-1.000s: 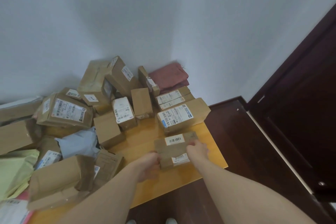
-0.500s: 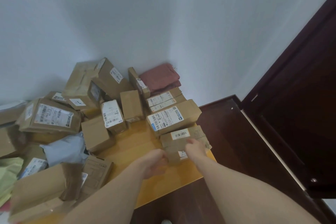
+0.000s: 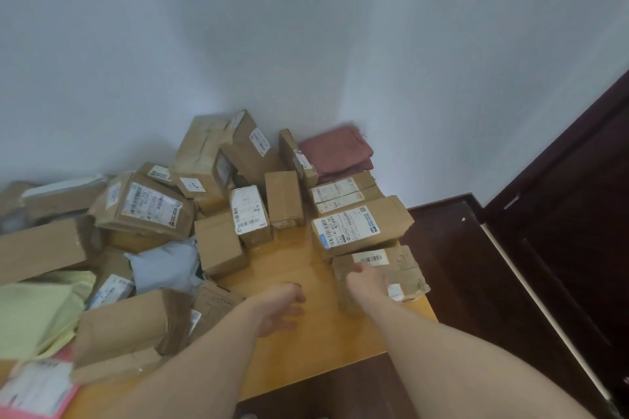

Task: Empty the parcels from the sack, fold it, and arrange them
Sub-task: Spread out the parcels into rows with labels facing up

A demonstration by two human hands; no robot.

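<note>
Crumpled brown parcel (image 3: 391,270) at the desk's (image 3: 320,333) right edge, just in front of a long carton (image 3: 362,225), touching or nearly touching it. Right hand (image 3: 366,284) laid on the parcel's near left side, fingers (image 3: 357,269) curled onto its top edge, thumb hidden, so gripping rather than merely resting, though motion blur softens the outline. Left hand (image 3: 279,308) apart from the parcel, low over bare wood to its left, fingers loosely spread and holding nothing. White barcode label on the parcel's top, a second white label at its near right corner; print too blurred to read. Blue-edged shipping label with barcode on the long carton, characters illegible. Behind that, two flat cartons (image 3: 342,194) stacked with pale labels, then folded dusty-pink cloth (image 3: 335,150) in the wall corner. Farther left, a loose heap of brown boxes (image 3: 218,173) with white labels, a grey mailer bag (image 3: 166,265), a pale green bag (image 3: 34,313) and a pink-bordered envelope (image 3: 37,391) at the near left corner. Dark wooden door (image 3: 571,214) to the right.
</note>
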